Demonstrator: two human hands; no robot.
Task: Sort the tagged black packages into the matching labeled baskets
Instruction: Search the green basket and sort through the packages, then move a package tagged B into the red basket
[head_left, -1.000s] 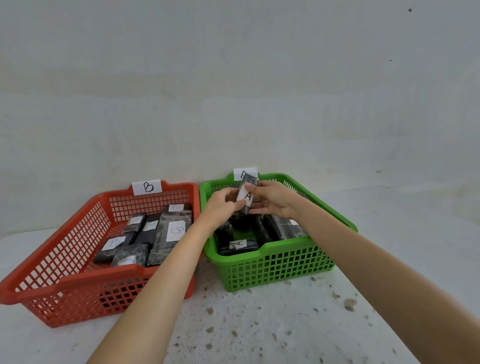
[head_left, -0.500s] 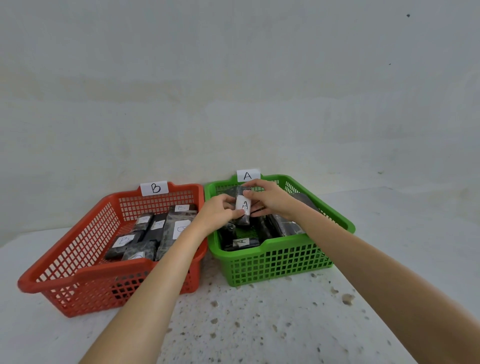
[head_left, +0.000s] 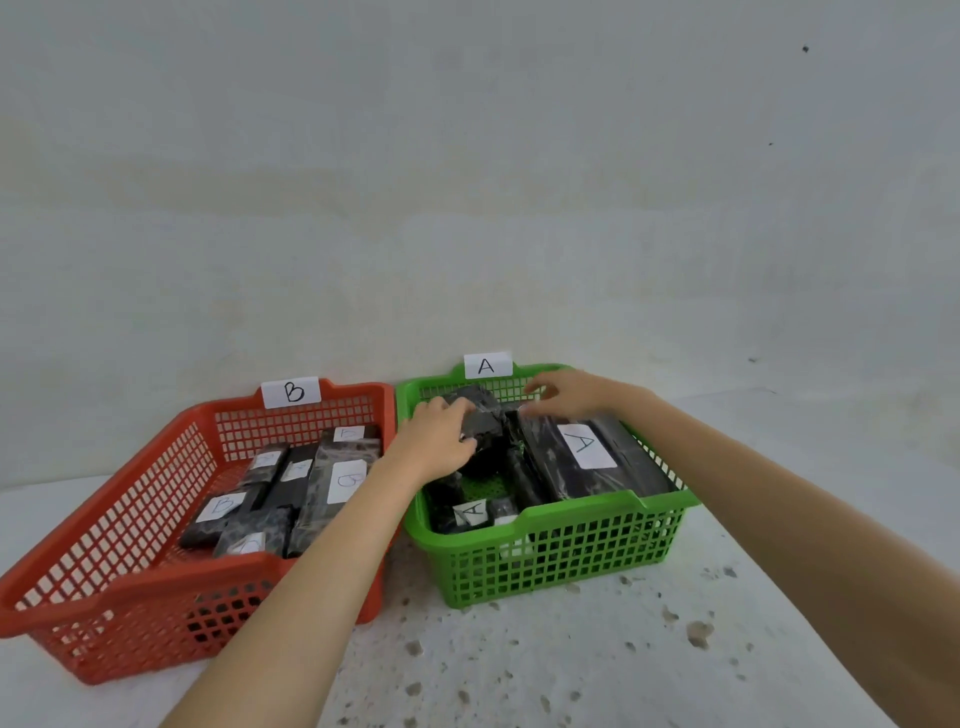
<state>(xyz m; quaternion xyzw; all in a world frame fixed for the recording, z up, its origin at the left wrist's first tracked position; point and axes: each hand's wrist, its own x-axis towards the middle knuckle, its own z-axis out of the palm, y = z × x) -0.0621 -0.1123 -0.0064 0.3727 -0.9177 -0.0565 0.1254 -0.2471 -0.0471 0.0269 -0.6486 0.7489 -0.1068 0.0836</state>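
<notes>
Now the left hand (head_left: 436, 441) grips a black package (head_left: 480, 415) low inside the green basket (head_left: 571, 512) marked A, the right hand (head_left: 566, 395) hovers loosely open beside it, so next comes letting go.

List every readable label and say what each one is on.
"B": card on the red basket.
"A": card on the green basket.
"A": big package in the green basket.
"A": small package at its front.
"B": two packages in the red basket.
Other tags: too blurred.
</notes>
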